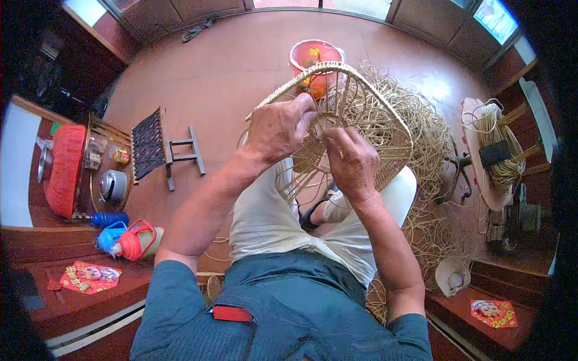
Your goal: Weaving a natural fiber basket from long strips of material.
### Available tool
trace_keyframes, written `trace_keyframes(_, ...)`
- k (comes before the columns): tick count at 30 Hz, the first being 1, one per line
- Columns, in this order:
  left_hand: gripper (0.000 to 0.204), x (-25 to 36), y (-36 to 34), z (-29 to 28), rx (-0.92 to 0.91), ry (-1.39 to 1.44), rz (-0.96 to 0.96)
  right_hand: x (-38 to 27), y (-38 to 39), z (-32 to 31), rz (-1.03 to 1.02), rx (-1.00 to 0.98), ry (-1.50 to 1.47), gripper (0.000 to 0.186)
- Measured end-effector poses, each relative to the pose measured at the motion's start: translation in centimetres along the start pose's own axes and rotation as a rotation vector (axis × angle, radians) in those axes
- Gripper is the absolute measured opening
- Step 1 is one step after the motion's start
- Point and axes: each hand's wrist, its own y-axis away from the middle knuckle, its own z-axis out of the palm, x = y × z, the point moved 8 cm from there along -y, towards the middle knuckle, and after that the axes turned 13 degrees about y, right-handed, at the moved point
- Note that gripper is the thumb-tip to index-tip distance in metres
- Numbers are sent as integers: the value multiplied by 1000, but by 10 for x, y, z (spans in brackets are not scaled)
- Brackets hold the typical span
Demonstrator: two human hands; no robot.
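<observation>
A partly woven rattan piece (394,129) with a thick wrapped rim leans over my knees, its open ribs and strands showing between my hands. My left hand (280,127) is closed in a pinch at its middle, the fingertips on a rattan strand. Just right of it and slightly nearer, my right hand (352,161) also pinches at the strands, its fingers curled and thumb pressed in. A small gap parts the two hands. Which exact strand each one holds is partly hidden by the fingers.
A large tangle of loose rattan (430,132) covers the floor to the right. Beyond the piece stands a red bucket (301,57). At left are a woven-seat stool (150,144), a red basket (65,169) and a thermos flask (141,240). A bench with coiled rattan (503,135) stands far right.
</observation>
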Motion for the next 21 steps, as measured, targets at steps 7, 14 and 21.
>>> trace_keyframes(7, 13, -2, -4, 6, -17, -14, 21, -3, 7, 2, -99, 31, 77, 21)
trace_keyframes(14, 11, -4, -4, 6, -13, -25, -11, -1, 7, 6, -132, 31, 63, 15)
trace_keyframes(21, 12, 3, -8, 8, 32, -45, 88, 1, 8, 10, -172, 53, 139, 9)
